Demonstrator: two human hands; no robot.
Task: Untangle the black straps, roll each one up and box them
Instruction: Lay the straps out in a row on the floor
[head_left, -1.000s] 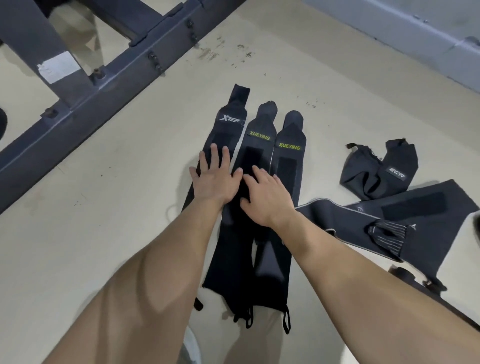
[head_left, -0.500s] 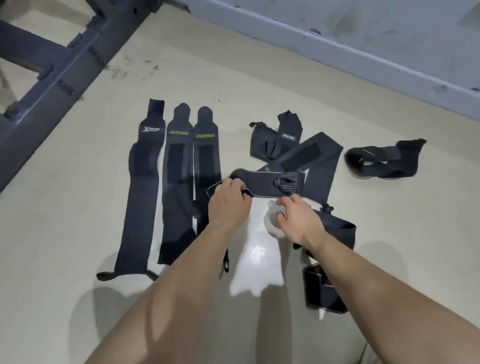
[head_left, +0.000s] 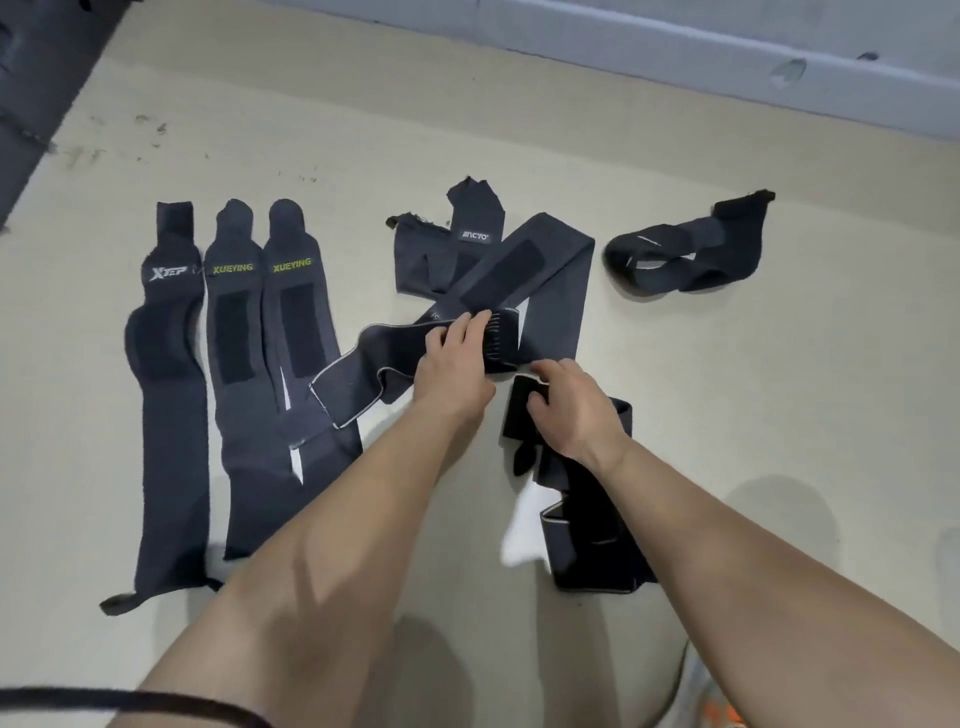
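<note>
Three black straps lie flat side by side on the left: an XTEP strap (head_left: 166, 395) and two XUEYING straps (head_left: 231, 343) (head_left: 296, 322). In the middle a long wide black strap (head_left: 540, 280) lies tangled and folded across the floor. My left hand (head_left: 457, 358) grips its striped middle part. My right hand (head_left: 571, 405) holds a folded black section of strap (head_left: 519, 410) just to the right. A crumpled strap with a white label (head_left: 441, 249) lies behind the tangle. Another twisted strap (head_left: 685, 249) lies at the far right.
The beige floor (head_left: 727, 389) runs to a grey wall base (head_left: 675, 57) at the back. A dark metal frame (head_left: 31, 93) crosses the top-left corner. A thin black cord (head_left: 130, 701) lies at the bottom left.
Both hands left the three flat straps and moved right to the tangled wide strap. My left hand slid along it to the striped part and my right hand took a folded section.
</note>
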